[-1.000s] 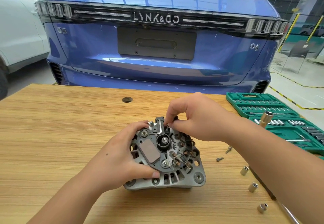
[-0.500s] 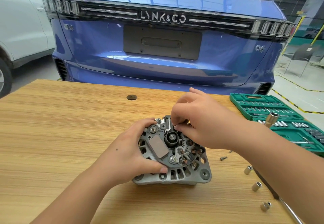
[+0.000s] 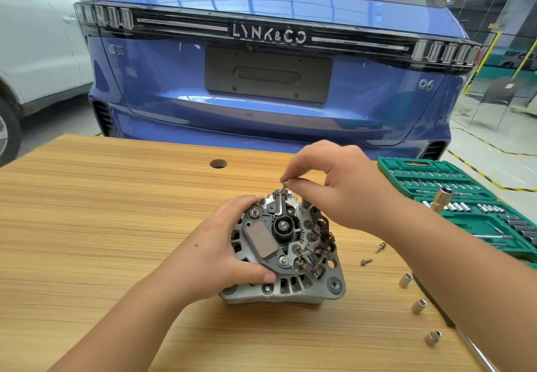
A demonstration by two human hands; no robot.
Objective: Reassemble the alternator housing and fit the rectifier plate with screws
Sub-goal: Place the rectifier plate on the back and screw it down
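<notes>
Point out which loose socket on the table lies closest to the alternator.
The top socket of the three in the row to the right of the alternator. The middle socket and bottom socket sit progressively farther right and nearer the camera.

The left hand [image 3: 216,251] covers the left side of the alternator [image 3: 286,251], and the thing pinched in the right hand [image 3: 345,190] is too small to name, maybe a screw [image 3: 284,184]. The right forearm hides part of the socket case [image 3: 453,197], which the right edge also cuts. A long tool [image 3: 470,348] leaves the view at the bottom edge.
</notes>
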